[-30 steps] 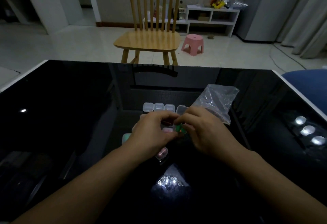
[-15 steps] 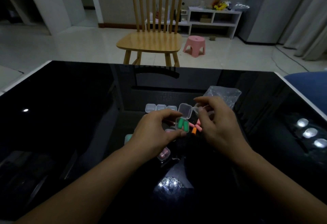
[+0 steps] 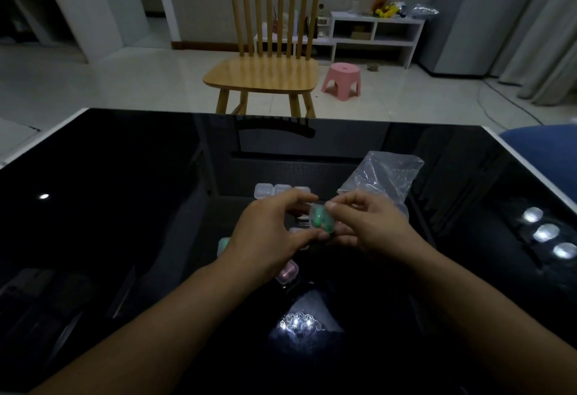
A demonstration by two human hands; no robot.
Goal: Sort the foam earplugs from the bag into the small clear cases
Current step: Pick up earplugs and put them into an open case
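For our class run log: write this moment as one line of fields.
phase: closing case | left hand: holds clear case | right hand: pinches same case | contents: green earplugs | bag: on table, behind hands

Single head-worn view, forward and down, close over the table [image 3: 125, 207].

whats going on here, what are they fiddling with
A person is sorting foam earplugs into small clear cases at a glossy black table. Both hands, left hand and right hand, pinch one clear case with green earplugs inside, held above the table. More small cases sit in a row behind the hands, and the crumpled plastic bag lies to the right.
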